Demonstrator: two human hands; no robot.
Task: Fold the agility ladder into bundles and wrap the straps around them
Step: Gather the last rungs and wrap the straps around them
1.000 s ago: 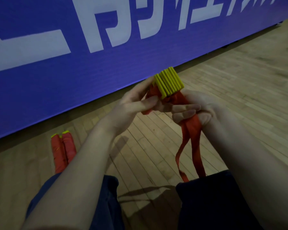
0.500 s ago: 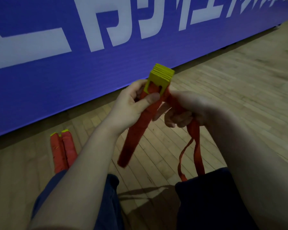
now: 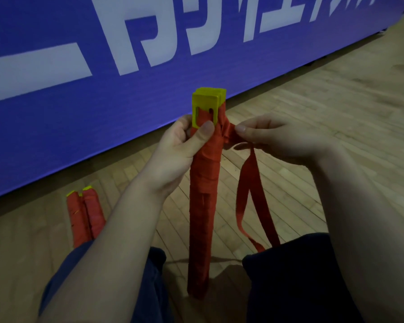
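While the left hand (image 3: 182, 148) grips the ladder bundle (image 3: 202, 206) just under its yellow rung ends (image 3: 207, 103), thumb pressed flat on the front, the bundle stands upright between the person's knees, its long axis running near vertical. Whether its lower end touches the wooden floor (image 3: 313, 101) I cannot tell. The right hand (image 3: 273, 136) pinches the red strap (image 3: 250, 183) between thumb and forefinger just beside the bundle's right edge, close against the top wraps. From that pinch the slack hangs in a long loop down to the right thigh.

The free strap thus lies right of the bundle, level with its upper end, and the shaft below is already wrapped. The next turn, I judge, goes crosswise round the upright axis near the top, with the right hand leading the strap and the left steadying. Two finished bundles (image 3: 84, 215) lie side by side on the floor at the left, well apart from both hands.
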